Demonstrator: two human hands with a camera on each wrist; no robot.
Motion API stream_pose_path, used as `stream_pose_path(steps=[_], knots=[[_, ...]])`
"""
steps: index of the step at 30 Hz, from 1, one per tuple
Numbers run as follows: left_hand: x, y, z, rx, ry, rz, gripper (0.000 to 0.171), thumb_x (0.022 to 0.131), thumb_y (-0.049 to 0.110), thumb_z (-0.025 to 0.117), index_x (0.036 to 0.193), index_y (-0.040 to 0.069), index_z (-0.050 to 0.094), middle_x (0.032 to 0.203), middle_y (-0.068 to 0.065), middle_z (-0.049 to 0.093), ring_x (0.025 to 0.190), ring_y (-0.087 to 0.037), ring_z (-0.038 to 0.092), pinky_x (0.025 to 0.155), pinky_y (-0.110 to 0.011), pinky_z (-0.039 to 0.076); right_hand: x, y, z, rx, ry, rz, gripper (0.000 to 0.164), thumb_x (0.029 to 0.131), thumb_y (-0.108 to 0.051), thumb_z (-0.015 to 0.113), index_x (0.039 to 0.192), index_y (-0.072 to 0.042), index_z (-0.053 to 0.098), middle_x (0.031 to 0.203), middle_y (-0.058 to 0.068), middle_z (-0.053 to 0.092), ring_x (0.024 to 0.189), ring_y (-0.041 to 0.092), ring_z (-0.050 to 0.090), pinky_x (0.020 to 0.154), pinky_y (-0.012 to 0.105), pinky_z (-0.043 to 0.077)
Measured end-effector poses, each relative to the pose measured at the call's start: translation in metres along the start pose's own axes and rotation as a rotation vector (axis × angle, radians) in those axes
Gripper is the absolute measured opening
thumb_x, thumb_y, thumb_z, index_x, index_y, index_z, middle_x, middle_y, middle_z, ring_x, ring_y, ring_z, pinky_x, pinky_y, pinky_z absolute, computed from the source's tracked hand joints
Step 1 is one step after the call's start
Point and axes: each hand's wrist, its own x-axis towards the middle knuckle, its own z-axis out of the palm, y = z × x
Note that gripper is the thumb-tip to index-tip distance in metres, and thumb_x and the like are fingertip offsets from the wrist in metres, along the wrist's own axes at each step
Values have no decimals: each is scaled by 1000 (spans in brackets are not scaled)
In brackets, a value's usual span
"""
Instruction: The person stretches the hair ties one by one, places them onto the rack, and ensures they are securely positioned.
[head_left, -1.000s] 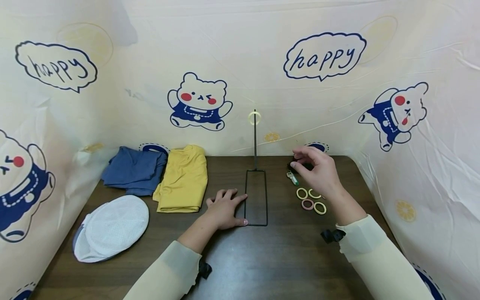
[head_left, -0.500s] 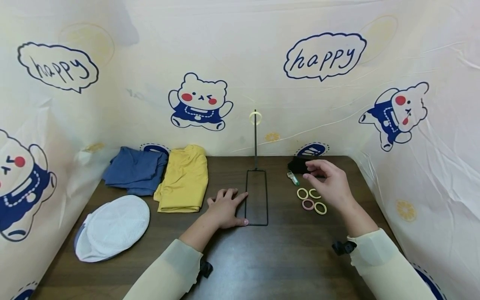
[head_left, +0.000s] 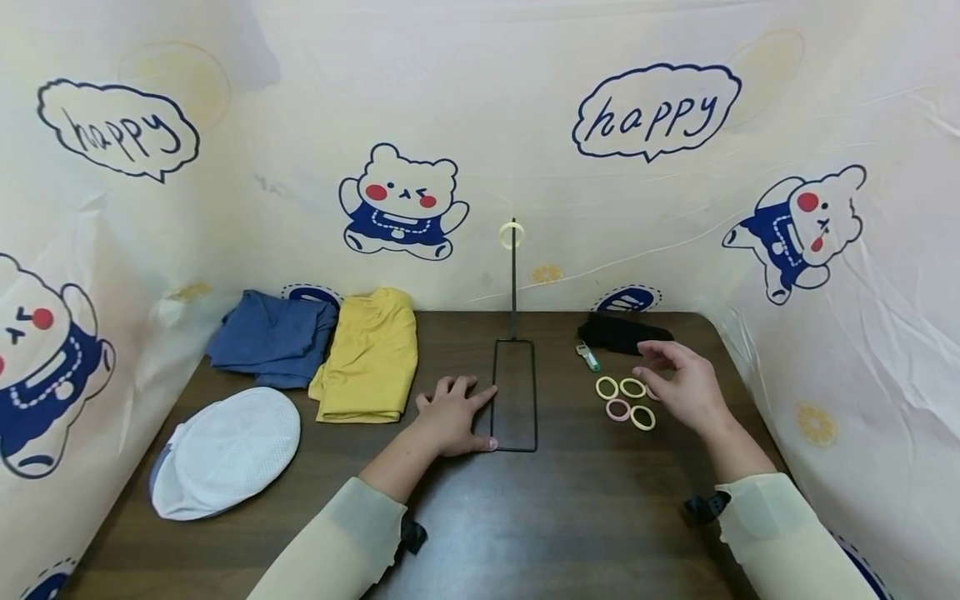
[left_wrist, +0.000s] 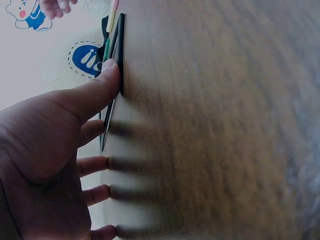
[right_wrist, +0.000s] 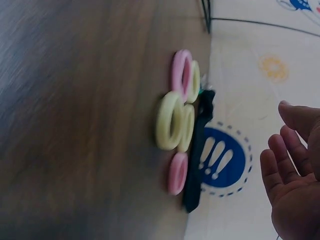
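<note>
My left hand [head_left: 450, 421] is spread flat beside a black wire stand [head_left: 536, 396], its thumb and index fingertip on the left side of the rectangular base. In the left wrist view the other fingertips touch the table. Near the top of the stand's upright rod hangs a pale yellow ring [head_left: 502, 237]. My right hand [head_left: 688, 390], fingers loosely bent and holding nothing, hovers just right of several yellow and pink rings. A yellow ring [right_wrist: 163, 122] and a pink ring [right_wrist: 176, 75] from that group show in the right wrist view; from the head, the hand partly covers another pink one.
Behind the rings lie a key [head_left: 588, 357] with a green end and a folded black cloth [head_left: 622, 332]. On the left are folded blue cloth [head_left: 273, 337], folded yellow cloth [head_left: 367, 358] and a white cap [head_left: 225, 454]. A printed curtain [head_left: 300, 108] closes off the wooden table's [head_left: 525, 525] back.
My right hand has drawn back from over the black cloth, toward me and to the right, uncovering the cloth. My left hand stays on the stand's base.
</note>
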Motion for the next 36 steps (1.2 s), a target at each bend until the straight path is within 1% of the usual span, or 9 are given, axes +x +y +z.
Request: stream_pose_path(steps=[2, 5, 6, 8, 13, 18, 25, 31, 36], knots=[[0, 0, 0, -3, -1, 2, 91, 85, 68, 74, 162, 38, 36, 167, -7, 27, 149, -43, 23, 104, -77, 26, -2, 6, -2, -15, -30, 42, 39, 91, -11, 82, 128, -8, 69, 121, 13, 70, 103, 36, 69, 81, 33, 58], [0, -1, -1, -7, -3, 6, 91, 85, 68, 74, 162, 37, 37, 167, -8, 27, 149, -43, 23, 103, -77, 26, -4, 14, -5, -35, -74, 94, 42, 92, -12, 80, 132, -8, 67, 126, 15, 68, 109, 40, 66, 88, 51, 56], [0, -1, -1, -7, -2, 6, 91, 85, 68, 74, 162, 37, 37, 167, -8, 27, 149, -43, 23, 103, -77, 26, -4, 16, -6, -41, -86, 107, 43, 92, -12, 80, 133, -8, 66, 127, 16, 68, 111, 41, 66, 90, 55, 54], [0, -1, -1, -7, -2, 5, 91, 85, 68, 74, 162, 38, 37, 167, -8, 27, 149, -43, 23, 103, -77, 26, -4, 22, -7, -47, -109, 125, 45, 92, -11, 80, 134, -7, 65, 129, 18, 67, 114, 43, 64, 94, 59, 52], [-1, -1, -2, -3, -4, 0, 91, 85, 68, 74, 162, 38, 36, 167, -8, 27, 149, -43, 23, 104, -77, 26, -3, 32, -8, -84, -169, 156, 49, 92, -14, 80, 137, -5, 63, 133, 22, 64, 120, 44, 60, 99, 61, 47], [-1, 0, -3, -3, -7, 1, 91, 85, 68, 74, 162, 37, 36, 167, -8, 27, 149, -43, 23, 104, -77, 26, -4, 41, -10, -122, -251, 192, 53, 91, -17, 81, 139, -4, 62, 138, 24, 61, 128, 45, 55, 103, 63, 42], [-1, 1, -1, -7, -14, -5, 91, 85, 67, 74, 162, 37, 36, 167, -9, 27, 149, -43, 22, 105, -77, 25, -6, 53, -11, -146, -363, 229, 56, 89, -15, 82, 140, -3, 61, 141, 25, 60, 132, 48, 51, 106, 66, 39], [0, 1, -1, -1, -13, -5, 91, 85, 68, 73, 163, 38, 35, 167, -8, 26, 150, -42, 22, 105, -77, 25, -3, 61, -9, -159, -408, 259, 56, 90, -13, 80, 141, -2, 60, 139, 26, 60, 131, 47, 52, 107, 66, 37], [1, 0, -1, -6, -16, -5, 92, 85, 68, 73, 163, 38, 35, 167, -8, 26, 150, -43, 21, 105, -79, 24, -1, 64, -8, -184, -421, 268, 50, 93, -16, 78, 139, -1, 61, 133, 25, 64, 126, 45, 56, 106, 65, 39]])
